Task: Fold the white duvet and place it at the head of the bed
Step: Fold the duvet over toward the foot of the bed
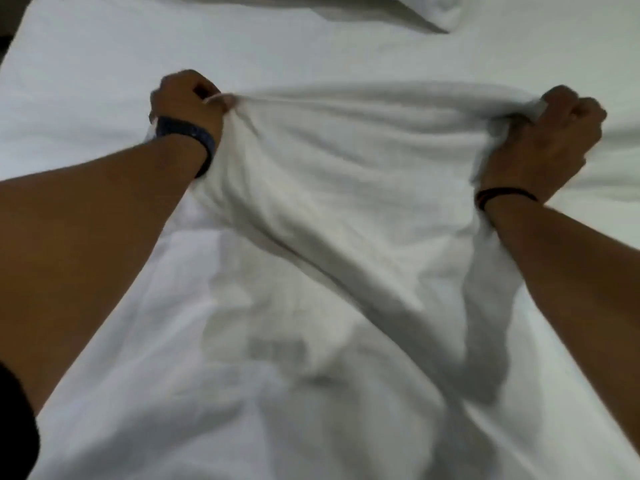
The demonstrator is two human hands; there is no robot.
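1. Two bare hands are in view, both stretched forward over the bed (86,64).
2. The left hand (188,103) is curled into a fist, its fingers bunching one end of the duvet's far edge; a dark band (194,136) circles that wrist.
3. The right hand (547,140) is also clenched, with the other end of the same edge gathered in its fingers; a thin dark band (505,195) sits on that wrist.
4. One white duvet (346,202) is visible. Its gripped edge is pulled between the fists, and the rest slopes down toward the person in long folds.
5. One white bundle (398,12), possibly a pillow, lies at the top of the bed, well apart from the hands.
6. No containers appear.
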